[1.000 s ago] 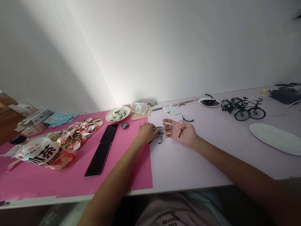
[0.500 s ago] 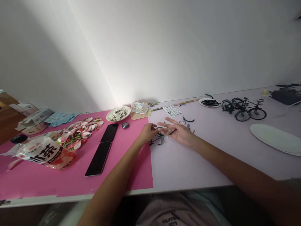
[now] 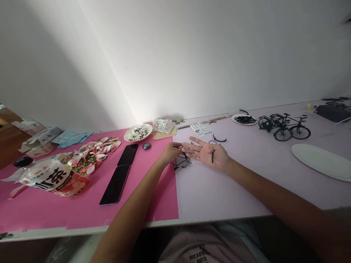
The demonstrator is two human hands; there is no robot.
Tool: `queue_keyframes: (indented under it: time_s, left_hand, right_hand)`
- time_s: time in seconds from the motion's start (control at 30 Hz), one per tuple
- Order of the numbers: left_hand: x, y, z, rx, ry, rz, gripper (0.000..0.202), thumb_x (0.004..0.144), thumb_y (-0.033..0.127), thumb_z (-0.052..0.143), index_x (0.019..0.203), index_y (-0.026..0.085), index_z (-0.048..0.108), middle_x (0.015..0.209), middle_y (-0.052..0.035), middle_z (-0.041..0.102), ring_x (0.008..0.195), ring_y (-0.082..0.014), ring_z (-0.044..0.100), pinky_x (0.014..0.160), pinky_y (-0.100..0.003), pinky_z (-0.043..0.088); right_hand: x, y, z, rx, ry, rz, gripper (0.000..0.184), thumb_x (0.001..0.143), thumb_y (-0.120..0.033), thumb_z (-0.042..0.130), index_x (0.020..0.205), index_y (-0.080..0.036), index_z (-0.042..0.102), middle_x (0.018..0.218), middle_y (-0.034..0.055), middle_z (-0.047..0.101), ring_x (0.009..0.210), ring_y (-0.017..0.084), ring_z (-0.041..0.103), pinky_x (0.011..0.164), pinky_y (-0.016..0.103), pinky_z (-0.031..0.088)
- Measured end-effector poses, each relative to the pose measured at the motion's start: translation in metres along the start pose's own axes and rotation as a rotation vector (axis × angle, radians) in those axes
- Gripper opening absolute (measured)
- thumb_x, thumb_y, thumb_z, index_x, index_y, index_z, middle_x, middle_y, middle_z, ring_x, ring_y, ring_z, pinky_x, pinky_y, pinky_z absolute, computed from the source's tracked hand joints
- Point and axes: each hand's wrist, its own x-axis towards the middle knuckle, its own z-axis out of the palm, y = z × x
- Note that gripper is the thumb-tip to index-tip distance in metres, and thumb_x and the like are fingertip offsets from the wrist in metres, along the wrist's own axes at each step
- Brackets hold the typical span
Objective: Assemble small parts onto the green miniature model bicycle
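Bicycle model [image 3: 186, 157], gripped by my left hand [image 3: 170, 152], lies just leftward of my right hand [image 3: 206, 152], whose folded thumb pins a dark rod [image 3: 212, 157].

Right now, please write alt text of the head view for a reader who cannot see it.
A person's left hand is at a dark model frame; the right hand, palm showing, holds a thin dark piece at its thumb. Model bicycles stand farther right on the table.

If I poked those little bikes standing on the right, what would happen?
The little bikes would probably feel light, because their frames look so thin. Their round wheels might roll. Standing on such narrow wheels, they could tip sideways too.
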Motion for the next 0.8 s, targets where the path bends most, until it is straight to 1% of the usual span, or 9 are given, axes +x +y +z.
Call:
queue_keyframes:
  time_s: [0.1,0.2,0.3,0.4,0.47,0.57,0.67,0.73,0.8]
  left_hand:
    - [-0.001,0.001,-0.003,-0.068,-0.048,0.002,0.03,0.077,0.028,0.07,0.102,0.014,0.078,0.094,-0.0072,0.078,0.085,-0.0198,0.07,0.08,-0.031,0.053]
    - [0.0,0.001,-0.005,-0.179,-0.066,-0.015,0.039,0.075,0.03,0.076,0.111,0.015,0.077,0.101,-0.0082,0.078,0.091,-0.0211,0.07,0.087,-0.034,0.053]
    - [0.0,0.0,-0.006,-0.281,-0.044,-0.043,0.054,0.072,0.035,0.083,0.121,0.015,0.074,0.106,-0.0112,0.077,0.099,-0.0235,0.07,0.093,-0.038,0.052]
    - [-0.003,0.006,-0.004,-0.285,0.027,-0.015,0.057,0.074,0.04,0.083,0.124,0.015,0.072,0.108,-0.012,0.076,0.102,-0.0237,0.068,0.095,-0.038,0.05]
    - [-0.006,0.012,-0.002,-0.271,0.094,0.002,0.058,0.075,0.041,0.083,0.125,0.014,0.071,0.102,-0.0107,0.076,0.096,-0.0219,0.068,0.09,-0.036,0.051]
    - [-0.01,0.02,0.004,-0.254,0.195,0.05,0.057,0.074,0.038,0.083,0.124,0.013,0.071,0.088,-0.0063,0.072,0.083,-0.0171,0.066,0.075,-0.029,0.05]
    - [-0.01,0.021,0.01,-0.276,0.252,0.098,0.053,0.074,0.035,0.082,0.121,0.014,0.071,0.085,-0.0036,0.069,0.071,-0.0124,0.062,0.06,-0.023,0.045]
    - [-0.009,0.021,0.014,-0.29,0.271,0.121,0.05,0.073,0.032,0.082,0.117,0.014,0.071,0.087,-0.0043,0.07,0.07,-0.0121,0.062,0.057,-0.022,0.045]
    - [-0.009,0.021,0.018,-0.287,0.281,0.154,0.045,0.073,0.03,0.081,0.115,0.015,0.07,0.094,-0.0068,0.073,0.075,-0.0135,0.066,0.061,-0.023,0.049]
  right_hand:
    - [0.0,-0.002,0.0,0.023,-0.053,-0.004,0.091,0.058,-0.018,0.05,0.148,-0.013,0.04,0.144,0.0179,0.062,0.134,0.03,0.058,0.122,0.056,0.031]
    - [0.0,-0.003,0.0,0.021,-0.068,0.0,0.089,0.059,-0.02,0.05,0.147,-0.011,0.043,0.14,0.0186,0.065,0.132,0.031,0.059,0.121,0.056,0.031]
    - [0.0,-0.004,-0.002,0.029,-0.067,-0.011,0.087,0.06,-0.021,0.05,0.146,-0.012,0.044,0.133,0.0181,0.069,0.127,0.031,0.062,0.118,0.057,0.033]
    - [0.0,-0.003,-0.006,0.035,-0.049,-0.026,0.082,0.06,-0.021,0.051,0.142,-0.014,0.049,0.127,0.0172,0.071,0.12,0.032,0.064,0.111,0.058,0.039]
    - [0.002,-0.002,-0.009,0.03,-0.021,-0.035,0.075,0.062,-0.02,0.052,0.137,-0.014,0.054,0.121,0.0168,0.073,0.114,0.032,0.066,0.104,0.056,0.044]
    - [0.003,-0.002,-0.014,0.024,0.034,-0.052,0.063,0.066,-0.019,0.053,0.128,-0.014,0.061,0.11,0.0153,0.075,0.102,0.03,0.067,0.095,0.052,0.049]
    - [0.004,-0.002,-0.016,0.022,0.079,-0.067,0.057,0.067,-0.02,0.054,0.122,-0.015,0.065,0.101,0.0135,0.074,0.095,0.029,0.066,0.088,0.049,0.051]
    - [0.004,-0.002,-0.016,0.013,0.105,-0.07,0.052,0.07,-0.023,0.054,0.12,-0.016,0.066,0.097,0.0125,0.073,0.092,0.028,0.065,0.086,0.047,0.051]
    - [0.005,-0.001,-0.014,-0.015,0.148,-0.062,0.044,0.075,-0.026,0.055,0.116,-0.017,0.068,0.094,0.011,0.073,0.088,0.027,0.064,0.085,0.046,0.051]
